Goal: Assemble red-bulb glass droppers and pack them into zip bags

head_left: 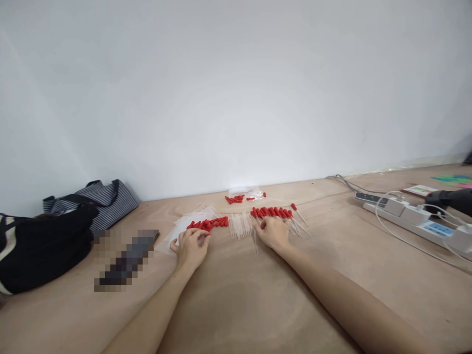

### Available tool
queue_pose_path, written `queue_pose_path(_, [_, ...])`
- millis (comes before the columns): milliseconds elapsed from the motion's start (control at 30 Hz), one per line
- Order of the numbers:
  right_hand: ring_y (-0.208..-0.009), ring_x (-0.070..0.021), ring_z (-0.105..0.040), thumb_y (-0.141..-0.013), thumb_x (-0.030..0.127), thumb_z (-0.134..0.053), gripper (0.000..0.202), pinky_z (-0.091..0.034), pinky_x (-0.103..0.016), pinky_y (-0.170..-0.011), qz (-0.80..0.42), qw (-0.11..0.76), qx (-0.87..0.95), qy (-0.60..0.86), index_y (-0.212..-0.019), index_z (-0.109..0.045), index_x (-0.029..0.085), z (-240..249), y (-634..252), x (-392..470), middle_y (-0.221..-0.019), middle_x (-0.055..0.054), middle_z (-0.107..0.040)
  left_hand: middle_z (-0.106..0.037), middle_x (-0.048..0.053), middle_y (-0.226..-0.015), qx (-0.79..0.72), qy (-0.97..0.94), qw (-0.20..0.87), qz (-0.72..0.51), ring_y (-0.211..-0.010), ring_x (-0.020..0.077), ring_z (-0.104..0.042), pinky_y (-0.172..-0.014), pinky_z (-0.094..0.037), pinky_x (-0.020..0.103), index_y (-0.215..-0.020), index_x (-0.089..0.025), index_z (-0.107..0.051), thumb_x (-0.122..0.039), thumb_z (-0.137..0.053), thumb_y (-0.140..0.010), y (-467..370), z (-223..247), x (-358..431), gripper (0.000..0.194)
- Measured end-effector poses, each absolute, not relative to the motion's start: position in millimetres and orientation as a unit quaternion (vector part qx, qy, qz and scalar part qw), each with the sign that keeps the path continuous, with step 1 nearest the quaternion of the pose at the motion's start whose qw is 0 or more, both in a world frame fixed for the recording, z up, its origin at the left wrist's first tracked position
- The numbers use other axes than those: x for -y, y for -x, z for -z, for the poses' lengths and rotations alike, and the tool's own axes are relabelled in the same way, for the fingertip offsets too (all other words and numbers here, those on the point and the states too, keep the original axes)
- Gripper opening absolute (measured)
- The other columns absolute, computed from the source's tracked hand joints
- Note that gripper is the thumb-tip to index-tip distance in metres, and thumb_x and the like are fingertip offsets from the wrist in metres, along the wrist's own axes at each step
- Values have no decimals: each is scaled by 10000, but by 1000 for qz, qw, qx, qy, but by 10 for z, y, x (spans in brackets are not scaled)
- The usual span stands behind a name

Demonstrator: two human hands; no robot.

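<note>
Left hand, fingers half-curled by left red bulbs; right hand, fingers bent over red-capped tubes; can't tell what, if anything, either grips.

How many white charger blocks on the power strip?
3: one near the strip's left end, one just right of it, one at the picture's right edge. More could be out of frame along the power strip.
</note>
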State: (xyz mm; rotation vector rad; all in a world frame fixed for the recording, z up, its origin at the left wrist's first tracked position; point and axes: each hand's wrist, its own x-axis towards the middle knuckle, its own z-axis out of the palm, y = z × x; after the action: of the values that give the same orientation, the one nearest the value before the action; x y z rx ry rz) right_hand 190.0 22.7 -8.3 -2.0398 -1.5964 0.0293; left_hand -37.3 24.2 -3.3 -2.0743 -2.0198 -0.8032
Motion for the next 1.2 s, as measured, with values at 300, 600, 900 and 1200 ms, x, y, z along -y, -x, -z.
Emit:
queue_pose_path(300, [-875,-245,-525,-725,398,-501,250,-217,-417,-803,-49,142,670,727,-695,-636,190,6,-1778,68,-763,-76,-650,-560,63,-992,712,652,104,237,-998,274,-424,-840,-233,450,-849,-259,-624,-363,-542,-711,519,4,-273,191])
queue_pose_path(600, [-863,-261,-517,-775,238,-410,248,-231,-392,-758,20,82,711,698,-786,-625,116,46,-2010,294,-846,-146,-631,-574,64,-959,706,654,147,227,-952,258,-448,-821,-248,414,-880,-236,-613,-328,-523,-733,560,11,-328,196])
queue_pose_path(900, [-832,-209,-488,-831,192,-354,190,-239,-345,-759,28,208,725,656,-776,-533,161,208,-2300,399,-838,-95,-605,-607,65,-933,645,704,183,236,-938,248,-475,-838,-226,421,-799,-198,-581,-251,-470,-786,537,-50,-271,124])
queue_pose_path(1200, [-838,-167,-487,-817,188,-412,142,-222,-330,-808,-18,245,786,567,-742,-533,184,178,-2437,327,-811,-41,-608,-636,1,-764,435,874,-3,218,-771,174,-551,-906,-210,417,-766,-214,-538,-245,-460,-784,-146,55,147,86])
